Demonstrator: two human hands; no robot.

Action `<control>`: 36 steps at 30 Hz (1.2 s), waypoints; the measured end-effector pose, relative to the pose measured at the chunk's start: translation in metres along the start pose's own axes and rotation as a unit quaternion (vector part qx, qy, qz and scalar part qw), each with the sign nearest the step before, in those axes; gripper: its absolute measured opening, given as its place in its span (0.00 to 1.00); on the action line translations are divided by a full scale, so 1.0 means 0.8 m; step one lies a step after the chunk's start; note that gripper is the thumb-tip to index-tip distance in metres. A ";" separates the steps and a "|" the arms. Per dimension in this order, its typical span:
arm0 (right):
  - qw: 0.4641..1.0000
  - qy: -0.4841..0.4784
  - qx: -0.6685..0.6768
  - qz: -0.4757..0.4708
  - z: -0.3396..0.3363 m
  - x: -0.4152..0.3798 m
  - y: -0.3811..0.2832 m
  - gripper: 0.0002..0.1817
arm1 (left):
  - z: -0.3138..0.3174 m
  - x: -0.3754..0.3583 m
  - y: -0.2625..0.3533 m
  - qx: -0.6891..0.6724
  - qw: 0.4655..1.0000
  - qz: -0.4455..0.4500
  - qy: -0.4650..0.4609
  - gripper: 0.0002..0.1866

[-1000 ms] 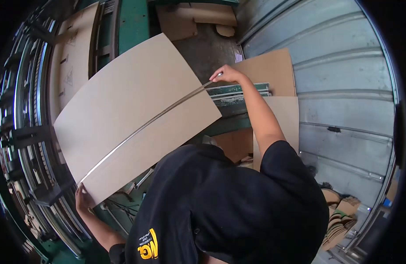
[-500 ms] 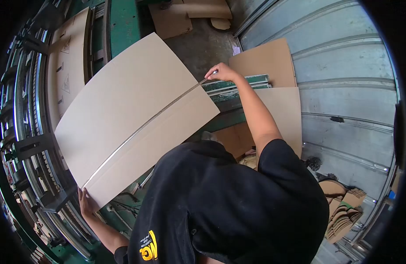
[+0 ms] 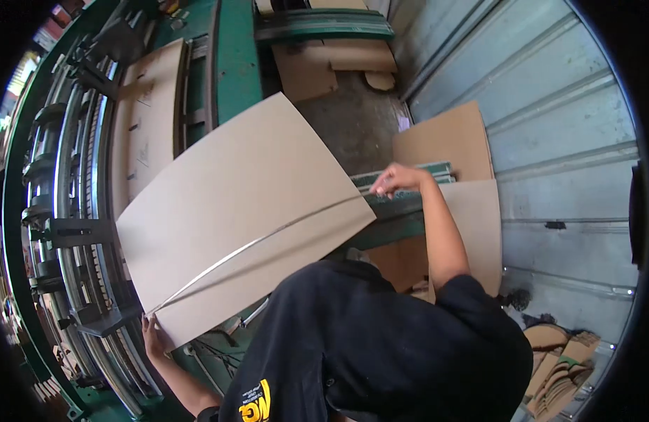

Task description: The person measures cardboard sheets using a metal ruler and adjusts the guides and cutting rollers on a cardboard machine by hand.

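A large light-brown cardboard sheet (image 3: 240, 183) lies tilted across the middle, in front of my body. Over it runs a thin metal tape measure (image 3: 251, 245), bowed up off the surface, with a shadow beneath. At the sheet's lower left corner my left hand (image 3: 153, 336) is closed on the sheet's edge and the tape's end. Just beyond the right edge, my right hand (image 3: 396, 180) pinches the tape's other end.
At left stands a machine with metal rollers (image 3: 64, 176) and a printed cardboard piece (image 3: 145, 119). Green rails (image 3: 331, 27) are at the top. More cardboard (image 3: 447, 137) leans by the corrugated metal wall (image 3: 570, 176). Cardboard scraps (image 3: 563, 366) lie at lower right.
The tape lay nearly flat and straight along the sheet; now it bows upward. The whole view has shifted, so the sheet and both hands appear lower and farther right.
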State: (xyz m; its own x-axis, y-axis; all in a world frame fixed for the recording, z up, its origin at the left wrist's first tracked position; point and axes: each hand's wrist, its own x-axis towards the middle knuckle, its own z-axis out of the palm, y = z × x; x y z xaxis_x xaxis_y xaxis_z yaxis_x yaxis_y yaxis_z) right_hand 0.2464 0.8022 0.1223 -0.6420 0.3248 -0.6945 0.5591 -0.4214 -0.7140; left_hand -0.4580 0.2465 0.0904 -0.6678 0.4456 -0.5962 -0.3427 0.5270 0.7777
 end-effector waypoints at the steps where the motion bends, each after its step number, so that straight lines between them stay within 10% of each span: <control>1: 0.999 0.010 0.037 -0.022 0.015 -0.013 0.003 0.16 | 0.005 -0.007 0.000 -0.005 0.999 -0.005 0.034 0.30; 10: 0.996 -0.083 0.036 -0.005 0.144 0.003 0.041 0.16 | 0.091 0.000 -0.028 -0.137 0.988 0.021 -0.066 0.19; 29: 0.979 -0.193 0.054 -0.037 0.200 0.037 0.059 0.15 | 0.183 -0.019 -0.004 -0.300 0.924 0.223 0.077 0.30; 36: 0.944 -0.119 0.277 -0.134 0.202 0.063 0.048 0.14 | 0.315 -0.034 0.017 -0.312 0.911 0.271 -0.007 0.29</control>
State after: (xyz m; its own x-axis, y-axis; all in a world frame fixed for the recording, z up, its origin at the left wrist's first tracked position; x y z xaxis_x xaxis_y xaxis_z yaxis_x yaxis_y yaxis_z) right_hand 0.1508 0.6654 0.0739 -0.8585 0.3110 -0.4077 0.0410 -0.7509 -0.6591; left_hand -0.2776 0.4239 0.0671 -0.8431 0.5303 -0.0895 -0.2764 -0.2846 0.9179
